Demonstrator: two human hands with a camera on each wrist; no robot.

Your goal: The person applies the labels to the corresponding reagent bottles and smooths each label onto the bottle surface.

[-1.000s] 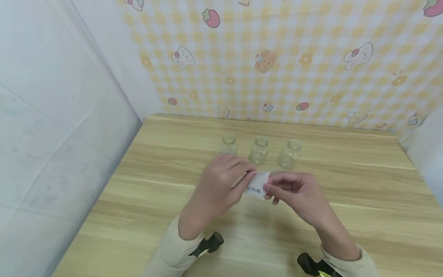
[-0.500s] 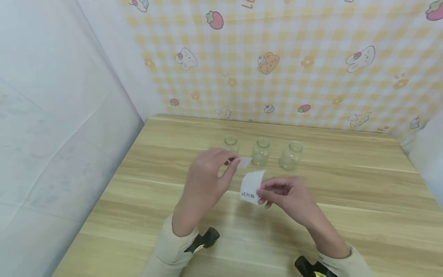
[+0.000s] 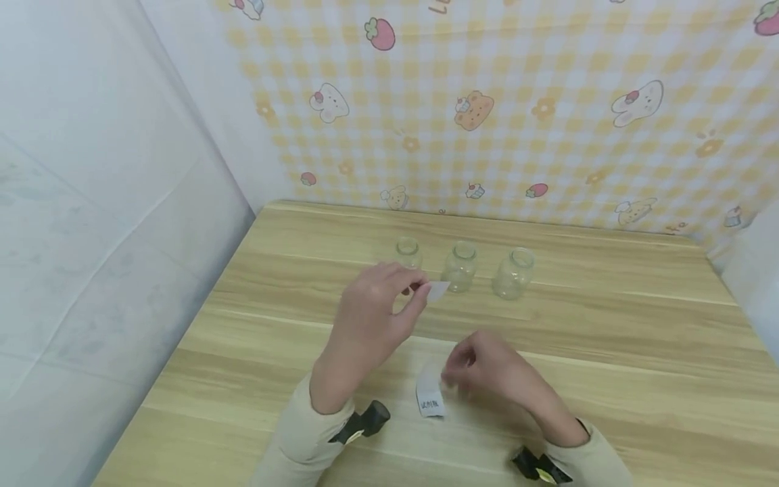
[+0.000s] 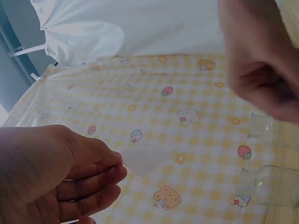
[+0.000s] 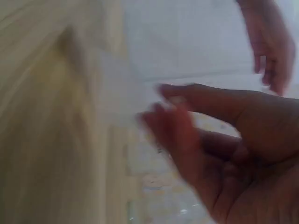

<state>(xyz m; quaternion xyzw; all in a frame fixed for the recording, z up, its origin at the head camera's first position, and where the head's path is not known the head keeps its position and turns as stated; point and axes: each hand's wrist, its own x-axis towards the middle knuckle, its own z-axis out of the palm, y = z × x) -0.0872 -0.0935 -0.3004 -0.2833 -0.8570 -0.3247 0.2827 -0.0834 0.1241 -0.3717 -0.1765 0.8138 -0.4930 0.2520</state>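
Observation:
My left hand (image 3: 374, 318) pinches a small translucent sheet (image 3: 437, 291) between thumb and fingers, in front of the jars; the left wrist view shows the same sheet (image 4: 145, 160) at the fingertips. A white slip of paper (image 3: 431, 398) with printed characters is low over or on the table, its upper part curved. Beside its right edge is my right hand (image 3: 496, 372), blurred, fingers bent. In the right wrist view a gap separates thumb and fingers, and the blurred slip (image 5: 114, 91) appears just beyond them. Whether slip and fingertips touch is unclear.
Three clear glass jars without lids stand in a row: the left one (image 3: 408, 251) partly behind my left hand, the middle one (image 3: 460, 270) and the right one (image 3: 513, 276). Behind the wooden table (image 3: 608, 325) hangs a yellow checked cloth (image 3: 517, 142).
The small sheet has come apart from the printed slip and is in my left hand. My right hand and the slip have moved down towards the near side, and the right fingers have loosened.

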